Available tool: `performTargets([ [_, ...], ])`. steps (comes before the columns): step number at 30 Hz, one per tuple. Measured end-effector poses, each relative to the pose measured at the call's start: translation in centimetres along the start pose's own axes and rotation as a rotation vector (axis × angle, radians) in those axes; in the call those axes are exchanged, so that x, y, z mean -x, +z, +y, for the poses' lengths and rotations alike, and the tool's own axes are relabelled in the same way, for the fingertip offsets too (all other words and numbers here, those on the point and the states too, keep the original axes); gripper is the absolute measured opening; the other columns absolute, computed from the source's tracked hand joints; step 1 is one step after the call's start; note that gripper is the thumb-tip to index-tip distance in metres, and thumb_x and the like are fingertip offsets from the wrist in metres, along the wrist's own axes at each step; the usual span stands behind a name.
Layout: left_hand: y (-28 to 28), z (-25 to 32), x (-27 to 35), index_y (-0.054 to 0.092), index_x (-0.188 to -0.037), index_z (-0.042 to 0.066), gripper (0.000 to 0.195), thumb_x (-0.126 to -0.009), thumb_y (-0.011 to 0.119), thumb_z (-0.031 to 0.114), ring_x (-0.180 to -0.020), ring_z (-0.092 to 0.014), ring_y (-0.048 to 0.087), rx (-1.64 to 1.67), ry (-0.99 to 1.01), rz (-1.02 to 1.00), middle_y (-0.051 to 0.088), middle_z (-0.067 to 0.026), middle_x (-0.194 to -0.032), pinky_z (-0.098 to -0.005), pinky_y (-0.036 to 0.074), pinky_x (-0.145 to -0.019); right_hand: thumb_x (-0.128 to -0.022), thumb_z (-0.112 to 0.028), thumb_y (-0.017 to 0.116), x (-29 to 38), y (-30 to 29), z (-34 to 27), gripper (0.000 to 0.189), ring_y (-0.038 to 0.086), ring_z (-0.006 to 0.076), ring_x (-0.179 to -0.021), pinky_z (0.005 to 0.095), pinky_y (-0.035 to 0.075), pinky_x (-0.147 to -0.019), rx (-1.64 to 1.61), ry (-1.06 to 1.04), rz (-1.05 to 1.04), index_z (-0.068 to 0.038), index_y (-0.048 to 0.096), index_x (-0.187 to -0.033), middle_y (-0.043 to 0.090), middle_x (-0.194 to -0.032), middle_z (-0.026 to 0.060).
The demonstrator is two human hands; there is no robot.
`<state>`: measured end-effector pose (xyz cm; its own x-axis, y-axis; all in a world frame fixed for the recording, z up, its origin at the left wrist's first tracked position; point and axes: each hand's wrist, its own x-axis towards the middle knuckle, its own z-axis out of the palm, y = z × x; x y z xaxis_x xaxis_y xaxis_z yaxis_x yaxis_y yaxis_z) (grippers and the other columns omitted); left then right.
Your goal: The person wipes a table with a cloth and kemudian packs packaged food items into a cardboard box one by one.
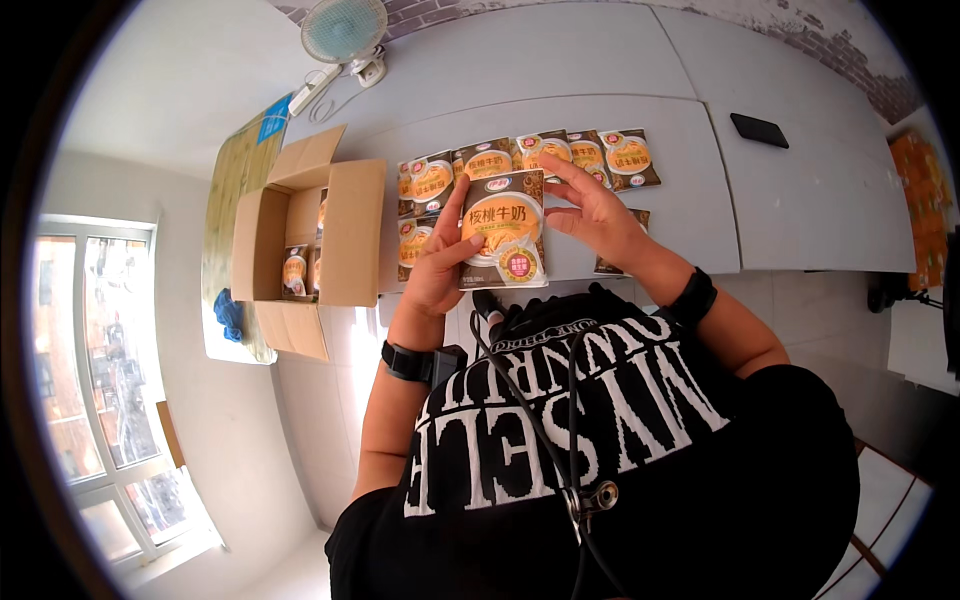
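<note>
My left hand [442, 262] grips a brown and orange walnut milk packet [501, 232] by its left side, thumb on its printed front. Beside the packet's upper right edge is my right hand [589, 206], its fingers apart; whether a fingertip touches the packet I cannot tell. Beyond my hands, several like packets [630, 157] lie in a row on the grey table [682, 217]. Another packet [415, 244] lies left of my left hand, and one more, mostly hidden, is under my right forearm.
An open cardboard box [352, 232] with several packets [295, 270] inside stands at the left. Behind it are a power strip [313, 88] and a small fan [343, 34]. A black phone [759, 130] lies at the far right, and a blue cloth [229, 315] at the left.
</note>
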<state>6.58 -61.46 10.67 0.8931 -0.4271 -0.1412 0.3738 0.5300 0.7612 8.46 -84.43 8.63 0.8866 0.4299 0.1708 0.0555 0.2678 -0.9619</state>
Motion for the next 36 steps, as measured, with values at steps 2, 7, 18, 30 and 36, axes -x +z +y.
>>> performTargets([
  [2, 0.0, 0.1, -0.1, 0.003, -0.147, 0.016, 0.084, -0.080, 0.047, -0.010, -0.124, -0.022, 0.043, -0.112, 0.048, 0.014, 0.033, -0.0127, -0.142, -0.0318, 0.035, -0.101, -0.089, -0.013, 0.057, 0.1, 0.1, 0.4, 0.056, 0.047, 0.0159, -0.116, 0.0297, 0.046, -0.089, -0.156, 0.115, 0.042, -0.005, 0.032, -0.138, 0.035, -0.137, 0.0119],
  [7, 1.1, 0.2, 0.0, -0.002, -0.147, 0.018, 0.088, -0.080, 0.047, -0.012, -0.123, -0.021, 0.042, -0.350, 0.168, 0.042, 0.027, -0.0135, -0.144, -0.0323, 0.035, -0.101, -0.091, -0.021, 0.055, 0.4, 0.1, 1.4, 0.043, 0.057, 0.0118, -0.099, 0.0250, 0.050, -0.075, -0.191, 0.436, -0.121, -0.004, 0.040, -0.128, 0.057, -0.114, 0.0075],
  [18, -0.4, -0.7, 0.2, -0.005, -0.142, -0.002, 0.085, -0.085, 0.057, 0.000, -0.124, -0.020, 0.038, -0.507, 0.132, -0.029, 0.027, -0.0180, -0.142, -0.0299, 0.036, -0.099, -0.086, -0.013, 0.062, 0.2, 2.1, 1.6, 0.043, 0.058, 0.0115, -0.091, 0.0258, 0.047, -0.078, -0.049, 0.307, -0.019, -0.001, 0.042, -0.122, 0.061, -0.104, 0.0079],
  [30, -1.4, 0.9, 1.3, 0.028, -0.132, 0.004, 0.070, -0.073, 0.063, -0.012, -0.113, -0.017, 0.050, -0.264, 0.086, 0.109, 0.051, -0.0089, -0.121, -0.0304, 0.042, -0.096, -0.089, -0.018, 0.058, -0.7, 2.4, 2.4, 0.038, 0.058, 0.0141, -0.095, 0.0262, 0.047, -0.077, -0.166, 0.321, -0.121, -0.001, 0.047, -0.121, 0.059, -0.107, 0.0074],
  [36, -8.5, 4.9, 3.4, 0.031, -0.132, 0.005, 0.071, -0.071, 0.061, -0.014, -0.111, -0.021, 0.055, -0.211, 0.218, 0.228, 0.055, -0.0097, -0.120, -0.0325, 0.044, -0.095, -0.094, -0.022, 0.049, -2.4, 3.4, 2.2, 0.033, 0.059, 0.0144, -0.092, 0.0250, 0.046, -0.076, -0.166, 0.341, -0.034, -0.003, 0.049, -0.120, 0.060, -0.108, 0.0082],
])
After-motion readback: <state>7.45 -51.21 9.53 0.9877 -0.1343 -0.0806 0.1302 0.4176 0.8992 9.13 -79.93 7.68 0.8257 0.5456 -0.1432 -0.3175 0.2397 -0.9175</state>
